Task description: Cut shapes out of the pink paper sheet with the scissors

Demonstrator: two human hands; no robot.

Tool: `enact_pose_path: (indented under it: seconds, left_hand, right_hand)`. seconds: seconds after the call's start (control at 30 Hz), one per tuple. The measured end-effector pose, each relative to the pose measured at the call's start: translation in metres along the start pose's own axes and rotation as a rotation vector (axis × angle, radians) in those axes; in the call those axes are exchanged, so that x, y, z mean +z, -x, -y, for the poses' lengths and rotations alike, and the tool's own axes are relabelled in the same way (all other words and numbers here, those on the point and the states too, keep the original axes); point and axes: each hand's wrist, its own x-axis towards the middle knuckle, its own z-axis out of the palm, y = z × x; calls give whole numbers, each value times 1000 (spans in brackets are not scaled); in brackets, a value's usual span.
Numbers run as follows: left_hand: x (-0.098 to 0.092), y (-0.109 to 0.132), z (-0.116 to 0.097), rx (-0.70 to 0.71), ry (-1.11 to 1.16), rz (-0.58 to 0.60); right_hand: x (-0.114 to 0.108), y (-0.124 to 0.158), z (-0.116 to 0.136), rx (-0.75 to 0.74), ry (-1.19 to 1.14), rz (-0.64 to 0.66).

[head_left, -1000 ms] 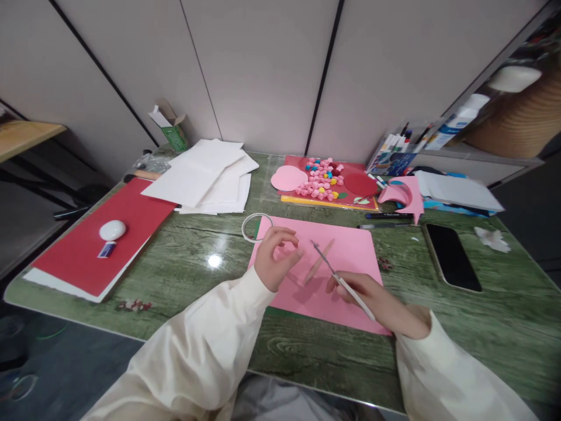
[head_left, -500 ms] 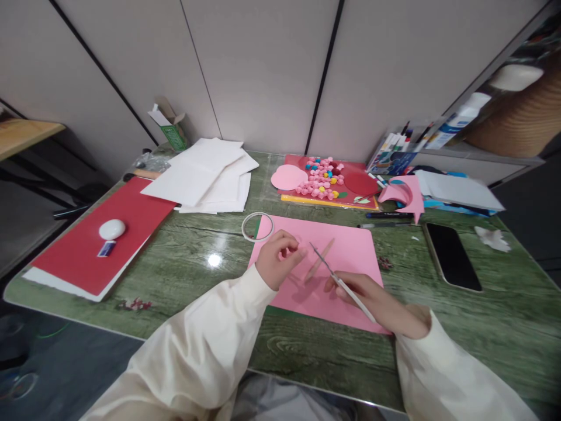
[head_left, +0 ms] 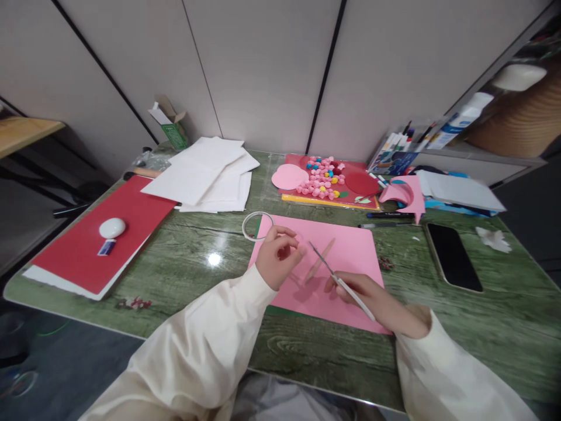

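Observation:
My left hand [head_left: 280,255] is raised over a pink sheet [head_left: 355,240], thumb and fingertips drawn together. Something small and pink seems to be at the fingertips, but it blends with the sheet behind. A slim tool [head_left: 353,297] with a pale handle and a thin dark tip lies in my right hand [head_left: 366,298], its kind unclear. Its tip points up and left, a short way from my left fingertips. On the sheet between the hands rests a tan, pointed stick-like piece [head_left: 322,258].
A roll of white tape [head_left: 243,227] touches the sheet's left corner. Behind lie pink paper pieces [head_left: 322,182] on a red pack. White papers [head_left: 193,175] and a red sheet [head_left: 83,257] are left. A phone [head_left: 453,257] and pens [head_left: 385,224] are right.
My left hand's fingers have shifted slightly upward and opened a little at the curl. My right hand and the tool stay almost where they were.

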Motion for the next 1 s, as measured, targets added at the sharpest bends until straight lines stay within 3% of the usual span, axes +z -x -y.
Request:
enact_pose_path:
  seconds: [0.67,1.0]
  left_hand:
    - [-2,-1,-3,-46,61,-66]
    - [1,1,0,-68,48,-22]
  right_hand:
    - [0,-1,-2,61,0,28]
    - [0,-1,-1,43,-3,1]
